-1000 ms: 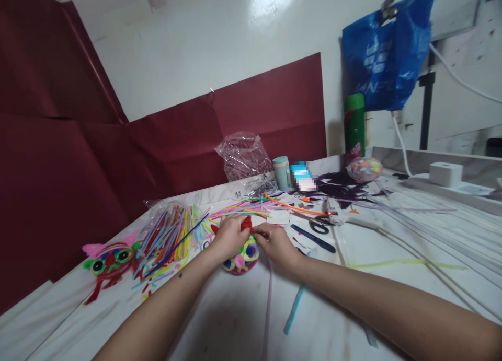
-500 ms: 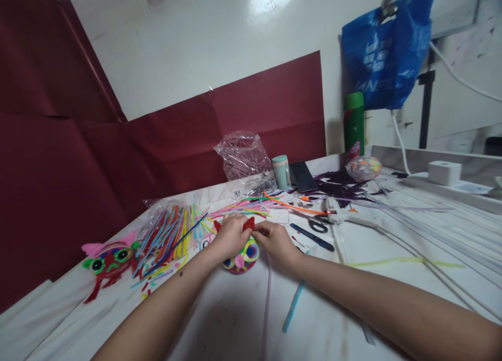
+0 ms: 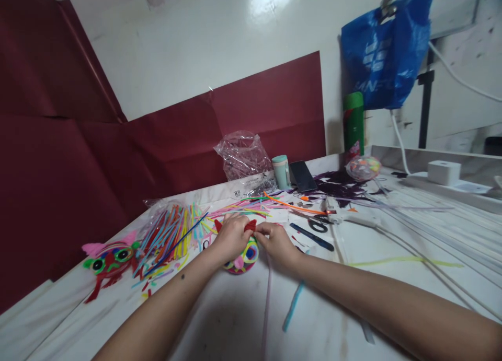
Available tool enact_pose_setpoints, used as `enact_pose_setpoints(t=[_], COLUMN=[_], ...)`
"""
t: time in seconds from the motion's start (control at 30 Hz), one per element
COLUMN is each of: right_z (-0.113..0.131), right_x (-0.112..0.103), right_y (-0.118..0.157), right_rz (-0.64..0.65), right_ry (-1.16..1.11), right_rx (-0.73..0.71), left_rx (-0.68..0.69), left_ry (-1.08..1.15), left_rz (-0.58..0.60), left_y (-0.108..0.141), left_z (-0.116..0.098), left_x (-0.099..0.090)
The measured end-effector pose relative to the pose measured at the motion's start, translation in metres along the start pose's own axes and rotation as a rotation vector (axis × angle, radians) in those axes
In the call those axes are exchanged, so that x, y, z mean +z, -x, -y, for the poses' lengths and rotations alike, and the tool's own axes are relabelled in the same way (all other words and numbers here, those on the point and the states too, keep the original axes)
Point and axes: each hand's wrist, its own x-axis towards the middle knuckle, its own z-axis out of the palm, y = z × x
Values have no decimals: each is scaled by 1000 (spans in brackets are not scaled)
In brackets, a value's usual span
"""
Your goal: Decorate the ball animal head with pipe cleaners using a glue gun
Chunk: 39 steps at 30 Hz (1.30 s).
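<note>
A round pipe-cleaner animal face (image 3: 250, 253) with ringed eyes, a pink nose and red ears lies on the table before me. My left hand (image 3: 232, 240) is closed over its top and left side, hiding one eye. Between my hands the right red ear (image 3: 250, 225) sticks up. My right hand (image 3: 277, 244) is closed in a pinch beside that ear, at the face's upper right edge. What lies between those fingertips is too small to make out. A pale purple pipe cleaner (image 3: 267, 303) runs down the table below my right hand.
At the left stand a finished-looking pipe-cleaner animal (image 3: 112, 263) and a bundle of pipe cleaners (image 3: 168, 235). To the right lie a dark blue pen-shaped tool (image 3: 312, 237), scissors (image 3: 317, 224) and a glue gun (image 3: 355, 218) with its cord. A cup (image 3: 281, 173) stands behind.
The pipe-cleaner face has shifted very slightly to the left under my left hand, and its right ear a little to the right. Both hands keep nearly the same place and grip.
</note>
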Motion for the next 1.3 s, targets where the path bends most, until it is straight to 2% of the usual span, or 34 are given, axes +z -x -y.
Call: enact_pose_setpoints(t=[0.27, 0.77, 1.03, 1.3], right_z=[4, 3, -1, -12], right_x=[-2, 0, -1, 6], right_y=[3, 0, 2, -5], right_rz=[40, 37, 39, 31], right_ry=[-23, -31, -98, -231], right_rx=[-27, 15, -11, 99], left_rx=[-20, -24, -93, -89], left_ry=[68, 199, 234, 301], left_rz=[-22, -40, 7, -26], left_y=[4, 5, 2, 0], left_z=[-1, 0, -4, 7], left_x=[-4, -5, -5, -2])
